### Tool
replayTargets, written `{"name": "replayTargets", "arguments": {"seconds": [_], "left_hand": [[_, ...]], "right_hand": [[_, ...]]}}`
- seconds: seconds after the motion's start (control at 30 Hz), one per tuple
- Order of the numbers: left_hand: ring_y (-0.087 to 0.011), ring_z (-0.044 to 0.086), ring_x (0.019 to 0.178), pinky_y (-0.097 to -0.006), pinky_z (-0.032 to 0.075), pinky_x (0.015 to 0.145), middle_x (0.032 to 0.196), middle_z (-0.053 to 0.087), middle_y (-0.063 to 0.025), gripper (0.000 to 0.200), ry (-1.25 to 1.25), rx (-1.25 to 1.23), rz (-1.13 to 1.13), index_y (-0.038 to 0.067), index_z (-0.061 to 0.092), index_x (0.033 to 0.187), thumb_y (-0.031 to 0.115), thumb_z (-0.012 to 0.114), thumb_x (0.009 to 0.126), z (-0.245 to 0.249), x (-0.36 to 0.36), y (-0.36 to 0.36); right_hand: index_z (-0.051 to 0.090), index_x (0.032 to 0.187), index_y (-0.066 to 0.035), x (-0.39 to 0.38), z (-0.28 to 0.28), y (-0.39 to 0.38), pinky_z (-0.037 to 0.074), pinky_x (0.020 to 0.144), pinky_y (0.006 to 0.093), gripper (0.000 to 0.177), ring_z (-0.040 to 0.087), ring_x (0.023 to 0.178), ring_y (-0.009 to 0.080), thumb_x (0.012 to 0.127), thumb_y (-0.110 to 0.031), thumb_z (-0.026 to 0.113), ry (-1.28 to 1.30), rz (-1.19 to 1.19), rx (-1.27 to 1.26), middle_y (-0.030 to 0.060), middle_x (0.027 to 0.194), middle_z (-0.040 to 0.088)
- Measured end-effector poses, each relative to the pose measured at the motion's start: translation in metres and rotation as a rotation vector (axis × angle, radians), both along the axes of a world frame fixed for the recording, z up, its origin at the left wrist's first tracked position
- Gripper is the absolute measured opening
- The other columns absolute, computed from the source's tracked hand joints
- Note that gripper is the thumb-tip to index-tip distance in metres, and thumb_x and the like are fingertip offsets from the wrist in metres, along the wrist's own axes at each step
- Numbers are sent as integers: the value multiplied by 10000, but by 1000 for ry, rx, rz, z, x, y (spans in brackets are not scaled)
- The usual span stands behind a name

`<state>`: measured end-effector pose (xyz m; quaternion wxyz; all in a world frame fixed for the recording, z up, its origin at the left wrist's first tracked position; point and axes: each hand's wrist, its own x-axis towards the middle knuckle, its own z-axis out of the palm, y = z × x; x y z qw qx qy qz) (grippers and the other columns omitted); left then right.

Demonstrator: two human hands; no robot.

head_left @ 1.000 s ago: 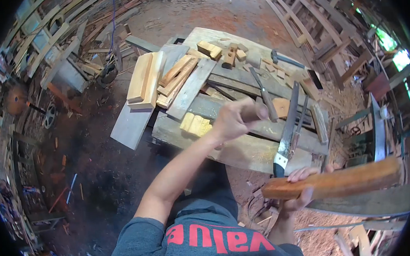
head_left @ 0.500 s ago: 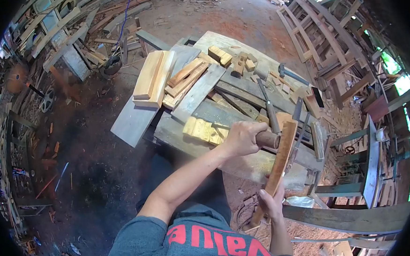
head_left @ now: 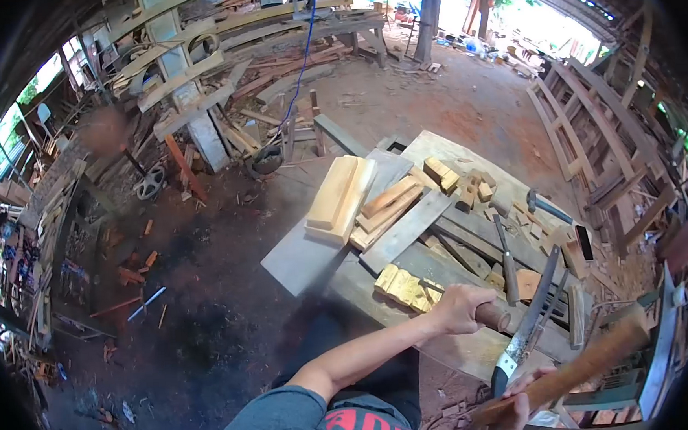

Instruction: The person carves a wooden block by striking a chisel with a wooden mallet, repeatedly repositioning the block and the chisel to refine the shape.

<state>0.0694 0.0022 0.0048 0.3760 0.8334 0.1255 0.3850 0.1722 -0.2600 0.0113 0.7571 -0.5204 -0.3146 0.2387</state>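
Observation:
My left hand (head_left: 462, 309) is closed around the thick round wooden handle of a chisel (head_left: 492, 316); a narrow dark shaft shows beyond the fist, over a carved yellow wood block (head_left: 402, 285) on the workbench (head_left: 348, 282). Low at the right, my right hand (head_left: 517, 405) grips a long brown wooden bar (head_left: 589, 365), tilted up to the right and blurred at its far end. Just above that hand lies a long blade tool with a white and black handle (head_left: 509, 361). Another wooden-handled chisel (head_left: 509, 272) rests on the bench.
Stacked pale boards (head_left: 341, 195) sit at the bench's left, beside loose strips. A hammer (head_left: 548, 206) and a dark phone-like slab (head_left: 583, 242) lie on the right side. Lumber racks (head_left: 590, 121) stand at right; wood scraps and a blue cord (head_left: 300, 72) are at back left.
My view has turned left and up, so the bench sits lower and further right. The wooden bar has swung away from the chisel handle, out to the right. Both hands keep their grip.

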Motion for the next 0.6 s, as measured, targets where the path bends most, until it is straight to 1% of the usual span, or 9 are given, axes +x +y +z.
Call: {"name": "replayTargets", "arguments": {"seconds": [0.03, 0.07, 0.13, 0.17, 0.2, 0.23, 0.4, 0.47, 0.6], "left_hand": [[-356, 627, 739, -419, 466, 600, 736, 610, -117, 299, -9, -1, -1, 88, 569, 832, 103, 722, 576, 2, 0, -1], [-354, 626, 741, -421, 464, 603, 737, 610, -116, 302, -16, 1, 0, 86, 566, 832, 103, 720, 573, 3, -1, -2], [-353, 624, 742, -421, 462, 605, 738, 608, -114, 308, -10, -7, -6, 87, 561, 832, 108, 721, 569, -4, 0, -3], [-353, 623, 744, -421, 460, 607, 738, 606, -113, 315, -10, -9, -23, 87, 557, 831, 113, 722, 565, -8, 0, 2], [-353, 623, 744, -421, 460, 607, 738, 606, -113, 315, -13, -8, -3, 87, 557, 831, 113, 722, 565, -5, -1, 5], [-355, 620, 746, -423, 458, 610, 739, 604, -112, 320, -3, 2, 0, 84, 552, 832, 120, 722, 564, -5, -3, 3], [-339, 617, 751, -427, 440, 628, 744, 599, -91, 315, -77, 55, -32, 93, 546, 818, 152, 744, 581, -15, -9, -5], [-337, 609, 742, -428, 434, 632, 742, 596, -92, 288, -128, 82, -23, 93, 545, 803, 138, 743, 599, -17, -19, -9], [-316, 582, 747, -414, 422, 658, 759, 579, -78, 272, -260, 78, -3, 101, 549, 798, 164, 769, 652, -14, -52, -13]], "right_hand": [[234, 1420, -42, -13, 9, 11, 499, 630, 301, 871, 528, 629, 164, 757, -255, 757, 65, 10, 129, 72, 878, 517], [214, 1456, -25, -5, -30, -11, 504, 759, 315, 917, 573, 792, 194, 754, -252, 758, 102, 2, -104, 89, 985, 535], [203, 1481, -6, -8, -38, 0, 459, 900, 345, 968, 546, 984, 223, 733, -231, 775, -348, 149, -644, 105, 1115, 518], [255, 1464, 17, 6, -73, -17, 381, 1001, 372, 934, 468, 1106, 236, 720, -197, 778, -392, 103, -637, 111, 1203, 470], [346, 1414, 1, 13, -65, -17, 461, 826, 329, 802, 523, 924, 189, 742, -167, 752, -470, 140, -535, 80, 1073, 511], [346, 1414, 1, 17, -66, -17, 461, 826, 329, 802, 523, 924, 189, 742, -167, 752, -473, 158, -541, 80, 1073, 511], [421, 1347, -22, 24, -87, -3, 437, 610, 267, 667, 505, 721, 121, 766, -151, 724, -213, -5, -583, 35, 925, 524], [507, 1173, 20, 11, -73, 15, 451, 858, 336, 529, 554, 934, 209, 739, -131, 770, -119, 53, -665, 110, 1017, 577], [540, 1088, 21, -16, -63, 39, 480, 806, 354, 515, 606, 859, 232, 712, -206, 810, -332, 43, -852, 148, 927, 630]]}}
